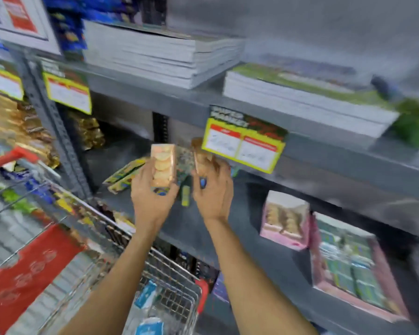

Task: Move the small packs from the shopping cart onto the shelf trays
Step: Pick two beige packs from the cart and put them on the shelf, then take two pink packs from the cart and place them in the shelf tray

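Note:
My left hand point(153, 189) holds an upright orange biscuit pack point(162, 165) with round biscuits showing on its face. My right hand point(213, 189) grips a second brownish pack point(202, 157), tilted and partly hidden behind a price tag. Both hands are raised in front of the grey middle shelf point(179, 228), above a dark green pack point(185, 170) lying there. The wire shopping cart point(169, 274) stands below left, with blue-and-white packs point(146, 296) inside. A pink shelf tray point(286, 221) with biscuits and a larger pink tray point(353, 269) of green packs sit to the right.
Stacks of notebooks point(160, 52) fill the upper shelf. A yellow price tag point(244, 143) hangs from its edge just right of my hands. Yellow-green boxes point(124, 175) lie on the middle shelf at left. The cart's red handle point(12, 155) and gold packets point(15, 124) are far left.

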The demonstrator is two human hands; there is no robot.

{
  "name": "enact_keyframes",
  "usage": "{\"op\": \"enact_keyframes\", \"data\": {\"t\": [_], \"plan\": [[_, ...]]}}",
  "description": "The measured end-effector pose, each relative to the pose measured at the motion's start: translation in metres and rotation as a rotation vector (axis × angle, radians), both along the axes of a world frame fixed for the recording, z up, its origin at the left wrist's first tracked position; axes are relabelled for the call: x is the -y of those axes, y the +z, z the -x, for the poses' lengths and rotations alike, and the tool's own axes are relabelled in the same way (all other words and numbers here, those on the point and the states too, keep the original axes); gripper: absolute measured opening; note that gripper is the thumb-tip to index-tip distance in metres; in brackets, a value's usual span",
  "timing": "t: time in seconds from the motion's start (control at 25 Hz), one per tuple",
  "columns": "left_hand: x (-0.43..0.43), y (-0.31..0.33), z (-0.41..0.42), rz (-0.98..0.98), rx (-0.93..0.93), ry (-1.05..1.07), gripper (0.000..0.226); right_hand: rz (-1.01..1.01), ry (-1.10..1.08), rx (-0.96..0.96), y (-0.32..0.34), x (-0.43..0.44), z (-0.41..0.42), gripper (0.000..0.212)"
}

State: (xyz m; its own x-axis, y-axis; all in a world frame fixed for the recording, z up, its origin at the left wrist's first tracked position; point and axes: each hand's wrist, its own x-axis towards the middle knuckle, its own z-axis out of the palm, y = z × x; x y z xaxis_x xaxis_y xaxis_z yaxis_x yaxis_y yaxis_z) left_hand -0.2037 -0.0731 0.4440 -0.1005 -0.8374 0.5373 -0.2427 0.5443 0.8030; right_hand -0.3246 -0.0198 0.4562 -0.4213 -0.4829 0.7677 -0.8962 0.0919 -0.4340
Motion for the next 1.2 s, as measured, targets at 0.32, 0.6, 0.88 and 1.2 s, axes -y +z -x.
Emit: {"op": "enact_keyframes", "data": {"t": [0.32,0.6,0.88,1.2], "plan": [[-0.100,-0.022,0.154,-0.130,0.189,-0.401,0.055,-0.193,-0.452,0.044,-0.050,-0.140,0.125,0.037],[-0.126,-0.069,0.212,-0.129,0.531,-0.535,0.056,-0.305,-0.488,0.252,-0.098,-0.187,0.135,0.036],[-0.108,-0.114,0.178,0.138,0.718,-0.513,0.072,-0.437,-0.605,0.210,-0.113,-0.181,0.124,0.049],[-0.097,-0.117,0.178,0.229,0.925,-0.484,0.054,-0.534,-0.511,0.233,-0.129,-0.173,0.121,0.057]]}}
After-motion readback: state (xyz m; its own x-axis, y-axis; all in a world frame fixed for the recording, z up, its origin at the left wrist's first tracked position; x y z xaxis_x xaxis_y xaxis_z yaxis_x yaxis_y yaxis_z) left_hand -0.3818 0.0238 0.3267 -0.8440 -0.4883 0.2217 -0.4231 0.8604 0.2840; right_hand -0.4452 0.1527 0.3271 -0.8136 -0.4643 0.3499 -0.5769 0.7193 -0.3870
